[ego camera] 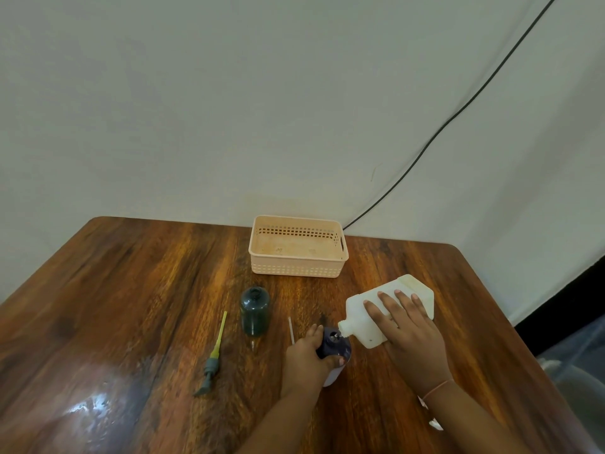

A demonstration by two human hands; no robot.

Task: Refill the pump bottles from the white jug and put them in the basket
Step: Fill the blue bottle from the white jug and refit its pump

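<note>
The wooden table fills the lower half of the frame, and the peach basket sits at its far edge, upper centre, with nothing in it. Lower right of centre, the right hand lies spread over the flank of the white jug, fingers wrapped on it; the jug is tipped nearly flat, its long axis running from upper right down to lower left, spout aimed at the mouth of the dark bottle. The left hand is clamped round that bottle's shoulder, steadying it upright. The two hands are apart, each on its own thing. I'd judge the risk lies at that narrow neck: the spout looks to be touching or just above the opening, and if the jug tips further or the bottle shifts under the grip, liquid would run down the outside onto the wood. Whether anything is flowing I cannot tell. Left of centre a green bottle stands open and upright, well clear. Its green pump head lies on the table at lower left, tube pointing up the frame. A thin pale tube lies between the bottles, close enough to the left hand to get knocked.
</note>
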